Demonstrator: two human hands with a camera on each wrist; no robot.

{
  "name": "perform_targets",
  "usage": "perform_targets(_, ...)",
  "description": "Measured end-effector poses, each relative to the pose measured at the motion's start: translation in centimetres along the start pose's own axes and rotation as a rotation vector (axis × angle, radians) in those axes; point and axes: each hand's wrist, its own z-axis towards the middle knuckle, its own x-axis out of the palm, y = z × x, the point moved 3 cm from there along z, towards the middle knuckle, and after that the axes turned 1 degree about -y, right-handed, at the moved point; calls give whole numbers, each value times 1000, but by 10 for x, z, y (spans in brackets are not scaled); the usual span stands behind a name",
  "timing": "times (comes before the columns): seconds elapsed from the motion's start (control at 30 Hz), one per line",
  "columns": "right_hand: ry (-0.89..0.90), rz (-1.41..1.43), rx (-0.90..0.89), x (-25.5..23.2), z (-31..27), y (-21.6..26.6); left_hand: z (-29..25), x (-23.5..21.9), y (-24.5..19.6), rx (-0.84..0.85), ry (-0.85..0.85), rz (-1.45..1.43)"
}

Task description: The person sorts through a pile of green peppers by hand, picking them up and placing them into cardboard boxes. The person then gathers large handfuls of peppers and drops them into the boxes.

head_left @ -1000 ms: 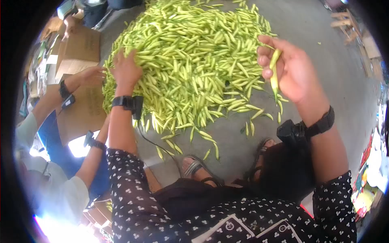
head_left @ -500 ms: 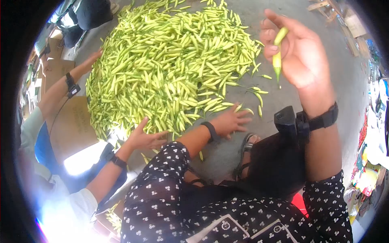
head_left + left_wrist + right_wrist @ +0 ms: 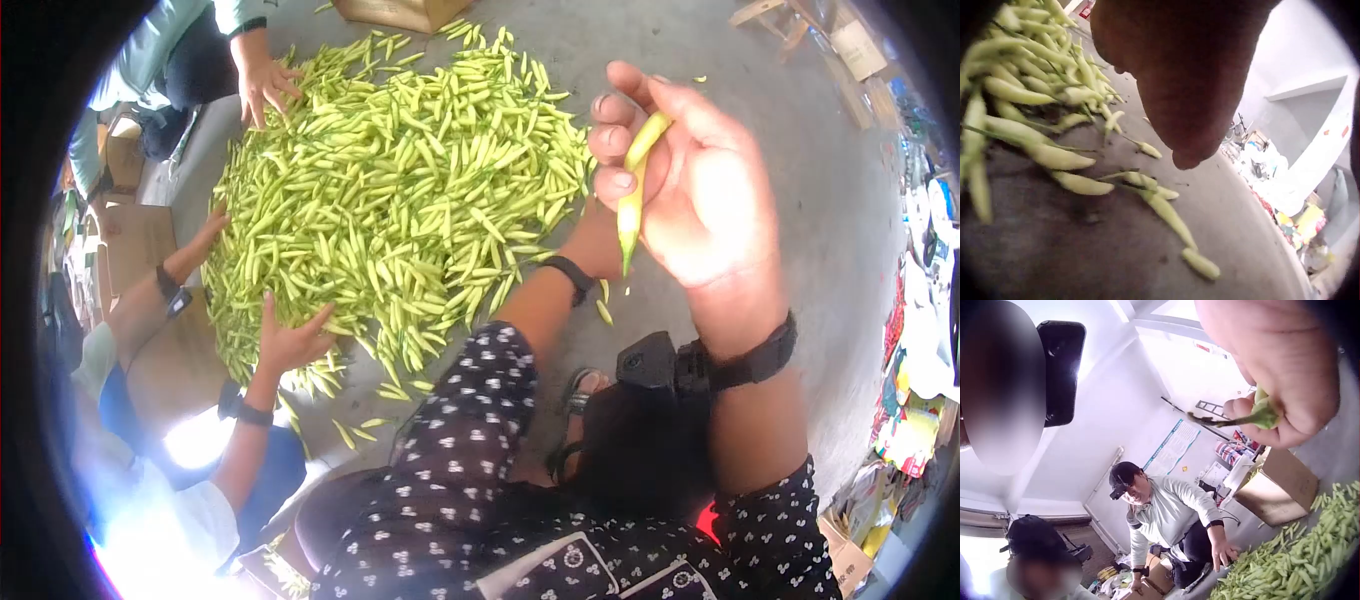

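A big heap of pale yellow-green chili peppers (image 3: 400, 190) lies on the grey concrete floor (image 3: 800, 200). My right hand (image 3: 640, 165) is raised over the heap's right edge, its fingers curled round one pepper (image 3: 631, 205) that points tip down. In the right wrist view the fingers pinch that pepper's stem end (image 3: 1260, 414). My left arm, with a black wrist band (image 3: 570, 275), reaches to the heap's right edge, where the left hand (image 3: 592, 243) is mostly hidden behind the right hand. In the left wrist view the left hand (image 3: 1191, 81) hovers over loose peppers (image 3: 1147, 184); its fingers are hidden.
Other people's hands work the heap at the top left (image 3: 265, 80) and the lower left (image 3: 290, 340). A person in a light green shirt (image 3: 1166, 512) reaches in. A cardboard box (image 3: 400, 12) stands behind the heap. My sandalled foot (image 3: 580, 385) is below it.
My left hand left the heap's top, swept to its near right edge and is now hidden behind the right hand. The right hand kept its pepper and came closer to the camera.
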Motion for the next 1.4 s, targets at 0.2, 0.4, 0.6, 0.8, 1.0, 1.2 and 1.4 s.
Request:
perform_targets(0.2,14,31,8,-4,12,2,-43,14,-49,48,70,-104)
perform_targets(0.4,-11,-31,47,10,22,-13,-117,-19,-28,23,140,-185)
perform_targets(0.6,117,-161,73,12,31,-20,-201,-159,72,-99,267,141)
perform_targets(0.8,-220,-340,-35,53,16,-61,-284,-253,55,-396,238,343)
perform_targets(1.0,106,-417,59,38,24,-68,-328,-150,-80,-227,249,-375)
perform_targets(1.2,119,-465,90,55,25,-91,-340,-95,-97,103,348,-315)
perform_targets(1.4,122,-462,136,53,30,-101,-446,-188,-11,-526,512,49)
